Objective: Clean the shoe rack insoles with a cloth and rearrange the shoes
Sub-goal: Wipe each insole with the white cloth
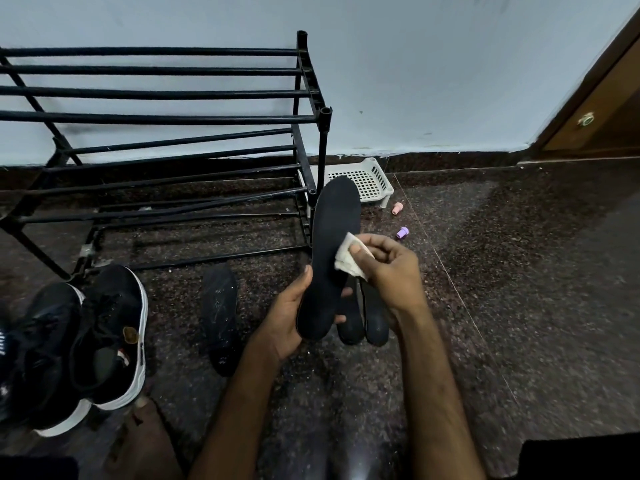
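My left hand [289,315] grips the heel end of a black insole [332,244], held upright in front of me. My right hand [388,268] pinches a small white cloth [348,256] and presses it against the insole's right edge at mid-length. Another black insole [220,317] lies flat on the floor to the left. Two more dark insoles [363,317] lie on the floor under my hands, partly hidden. The black metal shoe rack [156,119] stands against the wall with bare shelves. A pair of black sneakers with white soles [100,341] sits at the lower left.
A white perforated plastic basket [369,178] lies on the floor beside the rack's right end. Two small caps, one pink [397,208] and one purple [402,233], lie near it. A brown wooden door [602,109] is at the far right. The floor is dark speckled granite.
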`<state>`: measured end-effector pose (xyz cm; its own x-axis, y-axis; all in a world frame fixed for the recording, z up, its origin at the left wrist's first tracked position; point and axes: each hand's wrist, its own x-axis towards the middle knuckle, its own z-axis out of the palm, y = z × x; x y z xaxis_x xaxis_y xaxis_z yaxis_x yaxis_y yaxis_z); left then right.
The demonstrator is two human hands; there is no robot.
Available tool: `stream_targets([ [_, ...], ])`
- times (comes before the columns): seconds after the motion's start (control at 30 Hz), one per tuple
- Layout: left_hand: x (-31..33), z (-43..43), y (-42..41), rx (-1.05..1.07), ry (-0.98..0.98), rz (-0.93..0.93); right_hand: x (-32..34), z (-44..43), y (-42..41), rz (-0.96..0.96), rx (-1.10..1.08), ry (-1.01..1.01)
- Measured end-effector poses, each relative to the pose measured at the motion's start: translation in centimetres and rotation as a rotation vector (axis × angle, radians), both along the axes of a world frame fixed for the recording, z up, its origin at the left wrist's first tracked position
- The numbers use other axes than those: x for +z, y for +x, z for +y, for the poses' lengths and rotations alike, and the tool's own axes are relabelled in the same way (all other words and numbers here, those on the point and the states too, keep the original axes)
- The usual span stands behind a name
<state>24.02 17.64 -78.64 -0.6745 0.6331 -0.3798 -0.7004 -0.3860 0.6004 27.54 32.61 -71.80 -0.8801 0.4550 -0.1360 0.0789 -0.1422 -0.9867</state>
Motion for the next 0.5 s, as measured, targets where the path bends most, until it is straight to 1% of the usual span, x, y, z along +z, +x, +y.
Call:
stream_targets([
  [0.03,-0.1,-0.1,0.0,-0.006,-0.002,0.000,-0.5,-0.5,-0.5,-0.016,-0.014,0.058],
  [0.07,-0.3,-0.2,0.0,-0.011,0.000,-0.004,-1.2,-0.8,-0.9,-0.054,-0.051,0.178],
  [0.13,-1.0,-0.4,-0.1,-0.004,-0.011,-0.017,-2.7,-0.9,-0.7,-0.145,-0.221,0.412],
  [0.17,-1.5,-0.5,-0.2,0.016,-0.029,-0.025,-3.6,-0.4,-0.2,-0.179,-0.316,0.457],
  [0.2,-2.3,-0.7,-0.3,0.050,-0.054,-0.036,-4.6,0.3,0.6,-0.204,-0.376,0.444],
  [0.23,-3.2,-0.9,-0.5,0.093,-0.079,-0.057,-5.7,1.0,1.3,-0.227,-0.395,0.379],
  [0.3,-5.6,-1.3,-0.6,0.199,-0.132,-0.142,-8.0,1.9,3.0,-0.255,-0.366,0.160],
  [0.37,-7.8,-1.5,-0.5,0.274,-0.202,-0.232,-9.7,2.1,4.3,-0.286,-0.344,0.021],
  [0.43,-9.3,-1.1,-0.8,0.327,-0.288,-0.257,-10.9,1.7,4.8,-0.313,-0.317,-0.030],
  [0.5,-10.4,-0.8,-1.3,0.362,-0.370,-0.241,-11.8,1.0,4.6,-0.320,-0.261,-0.074],
])
